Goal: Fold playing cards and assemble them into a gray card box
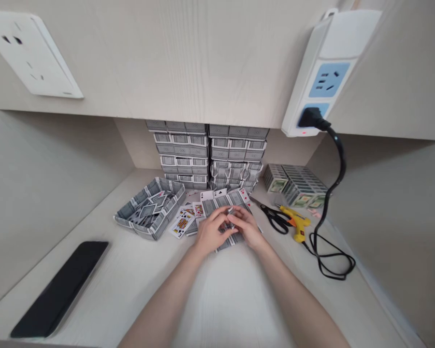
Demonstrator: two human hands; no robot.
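Observation:
Both my hands meet at the middle of the desk, above a flat panel of grey-backed playing cards (223, 203). My left hand (213, 229) and my right hand (248, 226) pinch a small folded playing card (231, 211) between their fingertips. Most of that card is hidden by my fingers. Left of my hands lie loose face-up cards, among them a king (182, 223). An ace (206, 195) sits just behind the panel.
A tray made of cards (155, 233) holds loose cards at left. Stacked card boxes (183, 150) stand behind. On the right are black scissors (277, 220), a yellow glue gun (299, 224) with its cord, and packed card decks (297, 183). A black phone-like slab (63, 287) lies front left.

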